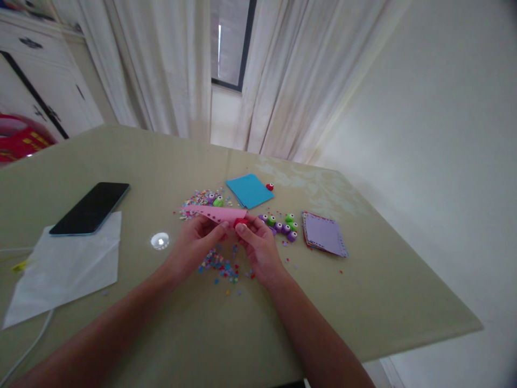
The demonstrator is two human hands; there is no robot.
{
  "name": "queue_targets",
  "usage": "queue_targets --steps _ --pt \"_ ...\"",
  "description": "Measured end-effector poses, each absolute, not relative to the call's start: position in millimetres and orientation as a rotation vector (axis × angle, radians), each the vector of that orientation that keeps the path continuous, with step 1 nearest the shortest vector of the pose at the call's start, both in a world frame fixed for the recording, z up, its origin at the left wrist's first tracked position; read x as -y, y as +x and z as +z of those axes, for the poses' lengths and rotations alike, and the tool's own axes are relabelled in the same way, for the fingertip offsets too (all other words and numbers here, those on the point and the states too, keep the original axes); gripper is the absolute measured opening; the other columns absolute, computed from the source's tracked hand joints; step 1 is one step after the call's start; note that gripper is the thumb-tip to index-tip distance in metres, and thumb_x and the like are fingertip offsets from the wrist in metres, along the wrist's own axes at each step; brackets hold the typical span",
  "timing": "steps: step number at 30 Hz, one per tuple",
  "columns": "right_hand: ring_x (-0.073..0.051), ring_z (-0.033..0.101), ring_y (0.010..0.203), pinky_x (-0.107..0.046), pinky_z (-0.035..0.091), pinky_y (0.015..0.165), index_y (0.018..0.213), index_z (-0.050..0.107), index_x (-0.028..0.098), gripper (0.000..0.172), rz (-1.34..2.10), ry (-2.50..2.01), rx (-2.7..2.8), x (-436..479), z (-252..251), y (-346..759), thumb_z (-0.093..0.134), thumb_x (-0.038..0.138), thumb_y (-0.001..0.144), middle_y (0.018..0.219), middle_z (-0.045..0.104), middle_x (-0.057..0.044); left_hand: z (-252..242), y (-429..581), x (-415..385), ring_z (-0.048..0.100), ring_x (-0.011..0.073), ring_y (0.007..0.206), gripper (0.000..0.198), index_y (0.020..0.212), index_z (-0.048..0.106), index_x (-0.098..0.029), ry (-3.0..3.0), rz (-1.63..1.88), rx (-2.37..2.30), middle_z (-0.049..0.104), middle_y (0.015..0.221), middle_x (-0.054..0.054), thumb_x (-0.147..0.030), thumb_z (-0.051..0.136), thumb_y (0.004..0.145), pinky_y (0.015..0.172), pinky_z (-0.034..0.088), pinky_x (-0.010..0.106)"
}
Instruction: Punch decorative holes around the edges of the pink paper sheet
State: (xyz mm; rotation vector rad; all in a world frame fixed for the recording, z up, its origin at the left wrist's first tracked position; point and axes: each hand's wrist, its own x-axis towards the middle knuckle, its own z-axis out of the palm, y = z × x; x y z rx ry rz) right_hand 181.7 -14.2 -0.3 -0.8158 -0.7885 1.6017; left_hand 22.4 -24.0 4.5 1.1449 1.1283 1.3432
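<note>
My left hand (197,237) pinches the near edge of a pink paper sheet (214,213) that has a row of punched holes along it. My right hand (258,245) is closed on a small red paper punch (241,221) clamped on the sheet's right end. Both hands hover just above the table (363,291). Below them lie several coloured paper bits (220,267).
Blue paper stack (249,190) with a red punch (270,187) beyond. Several purple and green punches (280,224) to the right, then a purple paper stack (325,234). More confetti and two punches (214,200) behind. Black phone (91,207) on white sheet (64,267) left.
</note>
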Motion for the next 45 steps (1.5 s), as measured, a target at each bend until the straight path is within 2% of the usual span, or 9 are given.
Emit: queue_targets --steps 9,12,19,23,29,35,41,45 --pt "-0.013 0.065 0.072 -0.027 0.053 0.068 0.094 0.082 0.022 0.037 1.606 -0.842 0.784 10.5 -6.2 184.3 0.098 0.043 0.069 0.091 0.079 -0.001 7.0 22.7 24.6 0.074 0.0234 0.079 0.043 0.096 0.079 -0.017 1.159 1.305 -1.107 0.082 0.095 0.010 -0.055 0.087 0.078 0.071 0.059 0.032" --pt "-0.013 0.064 0.069 -0.026 0.052 0.066 0.090 0.081 0.022 0.034 1.556 -0.882 0.800 10.6 -8.1 184.0 0.096 0.047 0.071 0.087 0.079 0.000 5.7 22.9 24.4 0.075 0.0249 0.080 0.040 0.095 0.079 -0.018 1.173 1.293 -1.086 0.081 0.088 0.009 -0.055 0.086 0.080 0.073 0.061 0.033" --pt "-0.016 0.072 0.084 -0.031 0.057 0.085 0.102 0.080 0.023 0.043 1.457 -0.902 0.873 13.1 -3.7 182.4 0.099 0.039 0.067 0.097 0.081 -0.002 5.0 23.1 25.8 0.076 0.0276 0.081 0.045 0.100 0.079 -0.018 1.167 1.263 -1.110 0.079 0.081 0.008 -0.057 0.085 0.080 0.071 0.062 0.035" --pt "-0.014 0.069 0.077 -0.028 0.057 0.078 0.096 0.080 0.021 0.040 1.494 -0.903 0.860 12.6 -4.7 182.6 0.097 0.046 0.070 0.090 0.079 -0.001 2.3 21.6 25.0 0.076 0.0269 0.082 0.039 0.093 0.079 -0.018 1.194 1.261 -1.098 0.080 0.083 0.008 -0.056 0.084 0.081 0.071 0.062 0.034" --pt "-0.016 0.070 0.082 -0.029 0.058 0.080 0.099 0.079 0.021 0.042 1.541 -0.873 0.782 11.4 -5.4 182.6 0.098 0.038 0.067 0.097 0.080 -0.003 -3.6 21.9 23.1 0.077 0.0278 0.080 0.040 0.097 0.080 -0.019 1.187 1.224 -1.124 0.082 0.088 0.010 -0.055 0.084 0.081 0.066 0.061 0.033" --pt "-0.016 0.069 0.079 -0.029 0.057 0.078 0.096 0.079 0.021 0.039 1.560 -0.857 0.759 10.2 -6.9 182.9 0.098 0.039 0.066 0.096 0.080 -0.003 -3.3 23.6 23.0 0.076 0.0260 0.078 0.050 0.108 0.080 -0.017 1.217 1.229 -1.108 0.083 0.100 0.012 -0.056 0.086 0.078 0.066 0.061 0.032" --pt "-0.015 0.070 0.077 -0.026 0.057 0.073 0.094 0.078 0.022 0.040 1.561 -0.873 0.761 11.6 -5.5 183.5 0.099 0.039 0.065 0.092 0.080 -0.001 -5.2 21.3 23.1 0.076 0.0252 0.076 0.046 0.101 0.082 -0.018 1.210 1.218 -1.136 0.083 0.093 0.011 -0.060 0.082 0.082 0.060 0.059 0.029" --pt "-0.014 0.071 0.076 -0.024 0.057 0.070 0.092 0.077 0.022 0.042 1.616 -0.829 0.738 13.2 -2.6 183.7 0.102 0.039 0.062 0.091 0.080 0.000 -5.2 20.5 22.8 0.076 0.0245 0.077 0.044 0.102 0.083 -0.018 1.229 1.220 -1.109 0.083 0.094 0.011 -0.058 0.082 0.083 0.063 0.060 0.029"
